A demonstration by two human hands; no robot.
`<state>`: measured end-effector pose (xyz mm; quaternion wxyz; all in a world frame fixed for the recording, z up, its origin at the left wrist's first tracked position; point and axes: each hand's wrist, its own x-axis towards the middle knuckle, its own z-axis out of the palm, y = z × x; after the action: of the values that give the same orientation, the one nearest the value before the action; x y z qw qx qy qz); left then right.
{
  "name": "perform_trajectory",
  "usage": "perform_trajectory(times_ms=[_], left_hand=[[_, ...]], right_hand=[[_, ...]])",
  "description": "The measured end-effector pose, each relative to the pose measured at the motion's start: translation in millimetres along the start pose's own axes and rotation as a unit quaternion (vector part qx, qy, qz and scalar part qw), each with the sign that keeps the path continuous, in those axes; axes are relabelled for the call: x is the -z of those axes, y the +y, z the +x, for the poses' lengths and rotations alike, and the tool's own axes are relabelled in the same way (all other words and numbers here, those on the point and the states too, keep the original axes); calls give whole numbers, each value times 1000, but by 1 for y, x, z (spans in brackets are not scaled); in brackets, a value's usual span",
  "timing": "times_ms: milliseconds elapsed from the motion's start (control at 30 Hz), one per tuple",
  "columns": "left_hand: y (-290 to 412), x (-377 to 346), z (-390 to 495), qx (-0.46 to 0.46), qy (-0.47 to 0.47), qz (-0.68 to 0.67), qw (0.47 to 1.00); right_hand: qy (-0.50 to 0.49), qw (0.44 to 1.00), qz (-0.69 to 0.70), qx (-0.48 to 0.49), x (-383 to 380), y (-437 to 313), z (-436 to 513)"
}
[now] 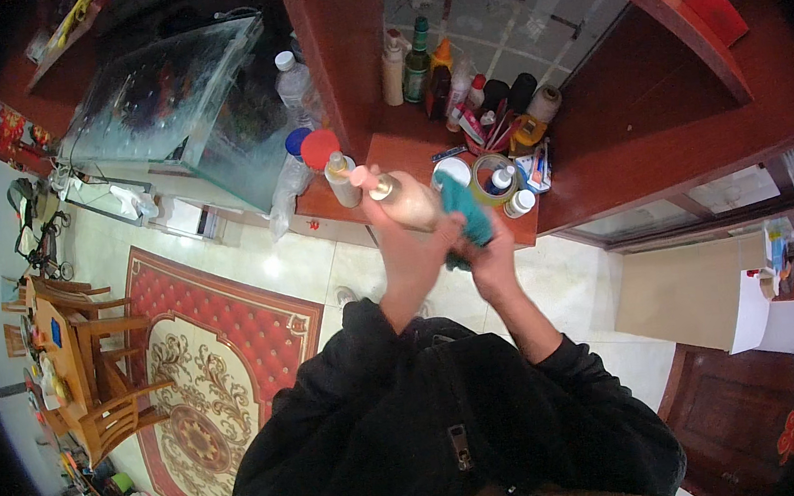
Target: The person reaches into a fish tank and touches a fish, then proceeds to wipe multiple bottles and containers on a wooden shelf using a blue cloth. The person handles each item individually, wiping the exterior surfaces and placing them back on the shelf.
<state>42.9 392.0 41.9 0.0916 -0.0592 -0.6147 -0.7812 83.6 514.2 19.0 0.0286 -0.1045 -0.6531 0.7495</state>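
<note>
My left hand (pixel 408 250) grips a pump bottle (pixel 409 204) with a cream body, a gold collar and a pink pump head. The bottle is held tilted in front of the shelf, its pump end toward the upper left. In my right hand (pixel 491 257) is a bunched teal cloth (pixel 463 207), pressed near the base end of the bottle. Both hands are close together, and the cloth is slightly blurred. Beyond the bottle, a second pump bottle (pixel 344 182) stands on the wooden shelf top (pixel 392 150).
Tape rolls (pixel 492 177), a white pill bottle (pixel 519 203) and a pen basket (pixel 487 142) crowd the shelf's right side. Behind them stand a green glass bottle (pixel 417 69) and other bottles. A glass tank (pixel 216 122) is at left, above a patterned rug (pixel 230 362).
</note>
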Motion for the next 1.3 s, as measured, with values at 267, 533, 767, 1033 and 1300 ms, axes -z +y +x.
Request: perform_trajectory(times_ms=[267, 533, 767, 1033, 1300], left_hand=[[-9, 20, -5, 39, -76, 54, 995], [-8, 37, -15, 54, -199, 168, 964], [13, 34, -31, -25, -214, 468, 857], [-1, 79, -49, 103, -202, 391, 892], [-66, 169, 44, -2, 94, 176, 980]], right_hand=[[-37, 994, -64, 83, -5, 13, -3], [1, 992, 126, -1, -11, -28, 12], [-16, 979, -173, 108, -8, -35, 16], [-11, 994, 55, -96, 14, -6, 13], [44, 969, 195, -144, 15, 17, -1]])
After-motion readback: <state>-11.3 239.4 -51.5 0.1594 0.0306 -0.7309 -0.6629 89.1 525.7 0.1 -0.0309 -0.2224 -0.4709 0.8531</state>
